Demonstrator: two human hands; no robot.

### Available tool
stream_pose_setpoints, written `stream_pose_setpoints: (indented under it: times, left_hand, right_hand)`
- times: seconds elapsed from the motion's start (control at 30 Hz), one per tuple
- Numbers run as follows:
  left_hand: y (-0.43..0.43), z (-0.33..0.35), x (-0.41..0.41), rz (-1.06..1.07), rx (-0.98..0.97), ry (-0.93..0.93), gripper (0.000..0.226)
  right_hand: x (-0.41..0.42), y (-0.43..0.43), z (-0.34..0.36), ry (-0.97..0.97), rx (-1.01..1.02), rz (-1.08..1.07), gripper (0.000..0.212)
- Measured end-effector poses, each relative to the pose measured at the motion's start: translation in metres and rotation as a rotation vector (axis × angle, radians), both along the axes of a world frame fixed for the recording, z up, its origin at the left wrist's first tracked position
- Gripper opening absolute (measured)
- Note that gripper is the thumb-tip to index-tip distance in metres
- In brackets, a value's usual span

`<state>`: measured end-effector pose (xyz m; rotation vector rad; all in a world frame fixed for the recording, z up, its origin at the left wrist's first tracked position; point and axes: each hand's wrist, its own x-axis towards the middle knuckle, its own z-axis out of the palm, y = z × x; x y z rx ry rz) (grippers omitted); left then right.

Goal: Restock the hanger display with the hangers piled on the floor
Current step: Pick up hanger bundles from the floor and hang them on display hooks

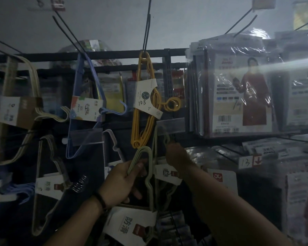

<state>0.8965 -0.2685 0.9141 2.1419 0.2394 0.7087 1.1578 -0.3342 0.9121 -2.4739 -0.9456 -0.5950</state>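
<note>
My left hand (120, 183) grips a pale green bundle of hangers (148, 176) by its upper corner, low in the middle of the view. A white card sleeve (130, 226) wraps the bundle's lower part. My right hand (176, 155) is raised just right of it, fingers curled round the top of a second pale green hanger bundle (161, 137) that hangs near a display peg; the peg itself is hard to make out in the dim light. A yellow hanger pack (144, 107) hangs on a hook directly above both hands.
Blue hangers (89, 107) and cream hangers (23, 110) hang on hooks to the left, more cream ones (48, 183) below. Plastic-wrapped garment packs (238, 89) fill the right side. Long black wire hooks (147, 27) jut out overhead. A dark rack bar (114, 55) crosses behind.
</note>
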Motion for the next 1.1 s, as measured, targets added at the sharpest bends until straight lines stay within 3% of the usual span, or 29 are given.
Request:
stream_pose_setpoints:
  times: [0.13, 0.23, 0.37, 0.47, 0.57, 0.73, 0.83, 0.9, 0.97, 1.1]
  left_hand:
    - [-0.001, -0.004, 0.007, 0.037, -0.090, 0.022, 0.023]
    - [-0.003, -0.008, 0.012, 0.057, -0.146, 0.002, 0.025]
    - [-0.010, -0.012, 0.022, 0.098, -0.128, -0.086, 0.032]
    - [-0.016, -0.010, 0.034, 0.079, -0.153, -0.129, 0.032]
    - [-0.022, -0.007, 0.044, 0.016, -0.188, -0.177, 0.035]
    - [-0.022, -0.011, 0.051, -0.043, -0.153, -0.254, 0.044]
    - [-0.019, -0.012, 0.053, -0.094, -0.154, -0.289, 0.039]
    - [-0.018, -0.015, 0.050, -0.005, -0.025, -0.322, 0.040]
    - [-0.017, -0.028, 0.042, 0.089, 0.207, -0.376, 0.057]
    - [-0.017, -0.063, 0.025, -0.010, 0.595, -0.292, 0.067]
  right_hand:
    - [0.000, -0.016, 0.006, 0.004, -0.017, 0.063, 0.029]
    - [-0.034, -0.045, 0.013, 0.061, 0.142, 0.131, 0.039]
    - [-0.100, -0.093, 0.001, 0.185, 0.365, 0.425, 0.032]
    - [-0.136, -0.109, -0.018, 0.202, 0.212, 0.500, 0.050]
    - [-0.141, -0.098, -0.033, 0.090, 0.099, 0.313, 0.064]
    - [-0.133, -0.090, -0.026, 0.057, 0.175, 0.223, 0.021]
    - [-0.132, -0.088, -0.023, 0.033, 0.128, 0.163, 0.009]
    - [-0.131, -0.088, -0.018, -0.010, 0.113, 0.072, 0.010]
    - [-0.130, -0.090, -0.009, -0.017, 0.119, 0.015, 0.012]
    - [-0.130, -0.095, 0.007, -0.129, 0.064, -0.059, 0.015]
